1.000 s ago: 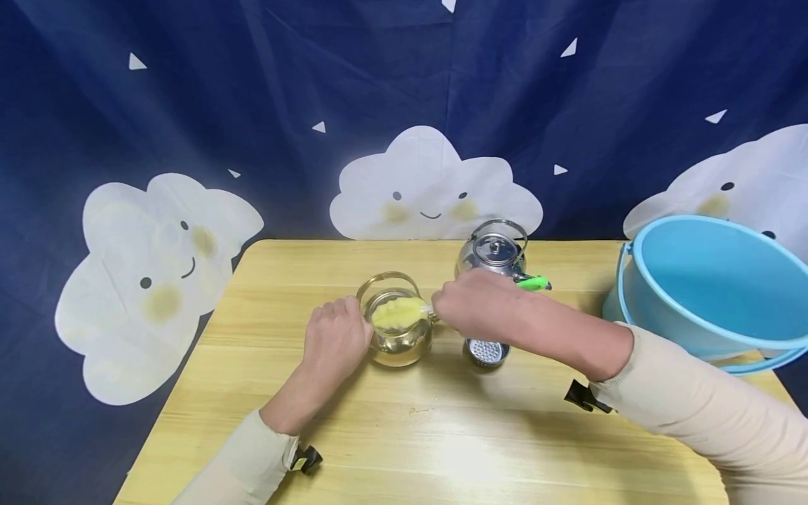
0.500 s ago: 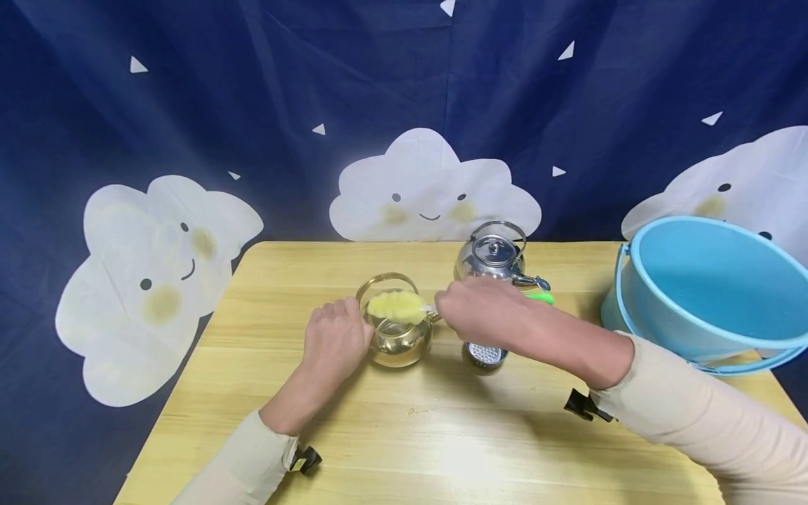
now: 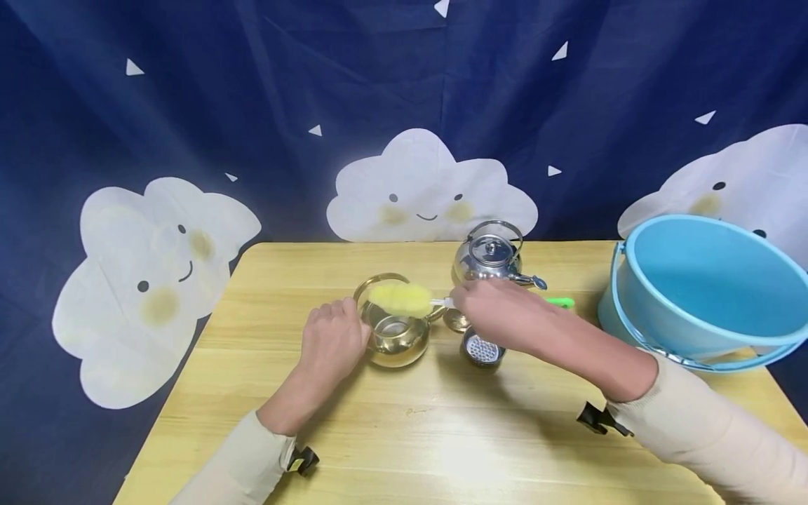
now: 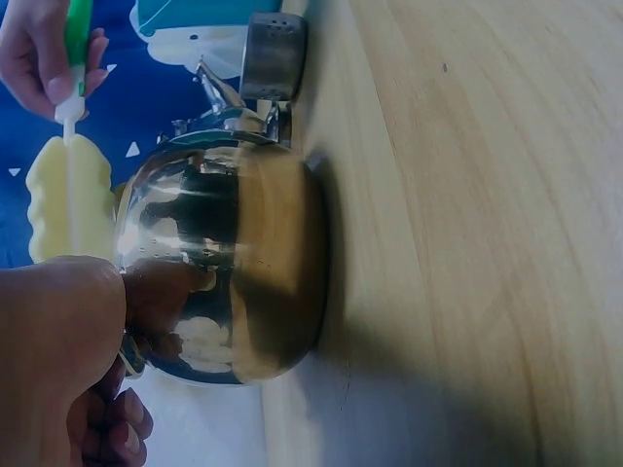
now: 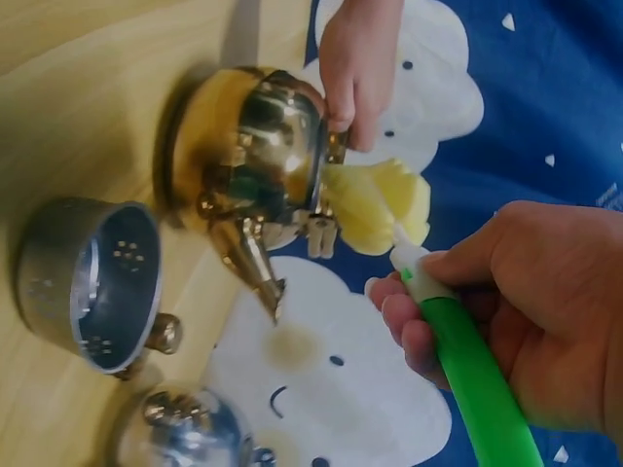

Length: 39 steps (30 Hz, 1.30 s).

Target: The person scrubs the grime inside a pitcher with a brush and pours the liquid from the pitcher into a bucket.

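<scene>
The left hand (image 3: 334,341), in the same place as a second ago, has its fingers curled round the arched handle of the gold kettle (image 3: 395,347); the kettle stands upright and lidless on the table (image 3: 404,442), shiny and mirror-like, its spout to the right, its round opening now showing where yellow sponge had covered it; the brush (image 3: 400,300) has shifted up and back from there, its sponge head now held across the kettle's top at the handle; that head is pale yellow with scalloped edges, on a white neck and a green grip, and whether it touches the kettle I cannot tell; the right hand (image 3: 495,308), a little further right than before, grips the brush by its handle; near it sit the perforated strainer (image 3: 483,348), the silver kettle (image 3: 487,261) behind, and, far right, the blue bucket (image 3: 682,301).
</scene>
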Available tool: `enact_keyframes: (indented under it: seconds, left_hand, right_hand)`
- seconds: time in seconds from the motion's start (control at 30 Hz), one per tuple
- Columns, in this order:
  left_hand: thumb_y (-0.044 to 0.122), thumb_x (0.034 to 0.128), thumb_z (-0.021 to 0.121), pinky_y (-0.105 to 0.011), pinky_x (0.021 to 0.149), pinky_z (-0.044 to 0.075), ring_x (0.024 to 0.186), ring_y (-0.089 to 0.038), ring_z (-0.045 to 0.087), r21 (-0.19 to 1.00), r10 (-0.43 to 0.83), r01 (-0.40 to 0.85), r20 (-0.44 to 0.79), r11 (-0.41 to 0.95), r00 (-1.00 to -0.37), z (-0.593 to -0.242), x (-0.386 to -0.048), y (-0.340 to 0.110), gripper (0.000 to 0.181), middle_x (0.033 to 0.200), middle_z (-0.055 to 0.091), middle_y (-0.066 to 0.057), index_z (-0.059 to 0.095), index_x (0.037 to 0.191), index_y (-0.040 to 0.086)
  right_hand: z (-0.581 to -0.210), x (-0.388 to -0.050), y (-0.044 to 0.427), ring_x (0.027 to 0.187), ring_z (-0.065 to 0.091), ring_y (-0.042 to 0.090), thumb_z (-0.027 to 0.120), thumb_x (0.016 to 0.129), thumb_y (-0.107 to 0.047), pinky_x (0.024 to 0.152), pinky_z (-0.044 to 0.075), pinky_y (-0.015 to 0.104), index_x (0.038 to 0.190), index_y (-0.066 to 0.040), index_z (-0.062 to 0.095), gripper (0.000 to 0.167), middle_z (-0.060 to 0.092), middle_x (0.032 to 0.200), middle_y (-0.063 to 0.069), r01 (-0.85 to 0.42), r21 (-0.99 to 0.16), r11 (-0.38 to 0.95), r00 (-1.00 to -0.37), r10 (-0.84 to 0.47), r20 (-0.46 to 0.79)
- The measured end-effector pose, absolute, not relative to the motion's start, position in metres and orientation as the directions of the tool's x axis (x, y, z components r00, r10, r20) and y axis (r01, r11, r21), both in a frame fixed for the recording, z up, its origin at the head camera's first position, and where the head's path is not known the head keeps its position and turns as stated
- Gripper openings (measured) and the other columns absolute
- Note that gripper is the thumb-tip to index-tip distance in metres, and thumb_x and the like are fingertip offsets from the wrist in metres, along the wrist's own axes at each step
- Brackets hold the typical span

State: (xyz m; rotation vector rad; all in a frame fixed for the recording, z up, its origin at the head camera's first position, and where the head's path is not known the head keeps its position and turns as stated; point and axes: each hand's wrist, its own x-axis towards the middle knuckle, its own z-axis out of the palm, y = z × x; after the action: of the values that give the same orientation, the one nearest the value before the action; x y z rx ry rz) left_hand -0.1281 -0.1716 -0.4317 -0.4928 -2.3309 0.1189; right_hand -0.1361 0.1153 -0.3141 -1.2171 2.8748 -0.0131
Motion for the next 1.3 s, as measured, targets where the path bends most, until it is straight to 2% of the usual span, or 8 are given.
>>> enact_keyframes:
  seconds: [0.1,0.2,0.33,0.43,0.67,0.87,1.1,1.3]
  left_hand:
    - [0.018,0.0867,0.042,-0.024,0.053,0.016,0.049,-0.017,0.03,-0.217,0.379,0.317,0.649,0.923,-0.659,-0.432,-0.128,-0.172,0.021,0.062,0.02,0.002,0.042,0.068,0.009]
    - [0.018,0.0864,0.042,-0.025,0.053,0.017,0.049,-0.017,0.029,-0.205,0.375,0.321,0.646,0.924,-0.665,-0.432,-0.127,-0.172,0.021,0.061,0.02,0.002,0.042,0.067,0.009]
    - [0.018,0.086,0.042,-0.025,0.052,0.018,0.05,-0.017,0.029,-0.197,0.374,0.328,0.642,0.924,-0.669,-0.432,-0.127,-0.171,0.021,0.061,0.02,0.003,0.043,0.068,0.009]
    - [0.018,0.0861,0.042,-0.025,0.051,0.018,0.049,-0.016,0.028,-0.205,0.382,0.332,0.645,0.921,-0.662,-0.432,-0.128,-0.17,0.021,0.061,0.02,0.003,0.043,0.067,0.009]
    - [0.017,0.0864,0.043,-0.025,0.051,0.019,0.048,-0.017,0.03,-0.222,0.394,0.332,0.643,0.917,-0.657,-0.432,-0.129,-0.17,0.021,0.061,0.02,0.003,0.043,0.067,0.009]
    - [0.017,0.0861,0.043,-0.025,0.051,0.02,0.048,-0.018,0.032,-0.219,0.388,0.328,0.648,0.919,-0.655,-0.432,-0.128,-0.17,0.02,0.061,0.021,0.002,0.043,0.067,0.009]
    - [0.018,0.0863,0.044,-0.025,0.051,0.019,0.048,-0.017,0.031,-0.214,0.39,0.333,0.64,0.918,-0.662,-0.431,-0.128,-0.17,0.021,0.061,0.021,0.002,0.042,0.068,0.009]
    - [0.018,0.0878,0.043,-0.028,0.05,0.025,0.049,-0.02,0.034,-0.189,0.373,0.328,0.602,0.925,-0.706,-0.432,-0.128,-0.171,0.022,0.057,0.031,-0.001,0.043,0.069,0.008]
  right_hand:
    - [-0.32,-0.136,0.124,0.057,0.046,0.008,0.056,0.086,0.016,0.046,0.038,0.017,0.09,-0.005,0.065,0.023,0.058,0.077,0.0,-0.741,-0.069,0.668,-0.672,-0.739,0.053]
    - [-0.328,-0.135,0.131,0.058,0.045,0.007,0.057,0.089,0.012,0.047,0.037,0.016,0.093,-0.005,0.063,0.019,0.057,0.077,0.001,-0.758,-0.098,0.645,-0.652,-0.747,0.13]
    - [-0.339,-0.134,0.141,0.064,0.055,0.01,0.059,0.094,0.006,0.053,0.048,0.022,0.105,0.0,0.066,0.015,0.063,0.083,0.005,-0.763,-0.096,0.639,-0.642,-0.735,0.219]
    - [-0.347,-0.132,0.149,0.073,0.066,0.016,0.062,0.094,0.004,0.06,0.056,0.028,0.113,0.003,0.067,0.019,0.068,0.088,0.009,-0.756,-0.102,0.646,-0.647,-0.715,0.265]
    - [-0.361,-0.127,0.169,0.077,0.066,0.017,0.069,0.09,0.005,0.065,0.057,0.033,0.101,-0.001,0.068,0.013,0.066,0.085,0.006,-0.756,-0.152,0.637,-0.636,-0.658,0.403]
    - [-0.373,-0.124,0.188,0.08,0.071,0.022,0.077,0.08,0.008,0.068,0.06,0.038,0.103,0.0,0.074,0.025,0.071,0.093,0.01,-0.759,-0.148,0.634,-0.605,-0.605,0.518]
    - [-0.385,-0.117,0.211,0.069,0.063,0.012,0.082,0.075,0.008,0.058,0.054,0.03,0.1,-0.001,0.076,0.027,0.07,0.086,0.006,-0.721,-0.185,0.668,-0.639,-0.537,0.552]
    - [-0.391,-0.111,0.221,0.068,0.059,0.01,0.081,0.078,0.006,0.056,0.05,0.028,0.101,-0.001,0.076,0.025,0.071,0.087,0.006,-0.652,-0.225,0.724,-0.714,-0.484,0.506]
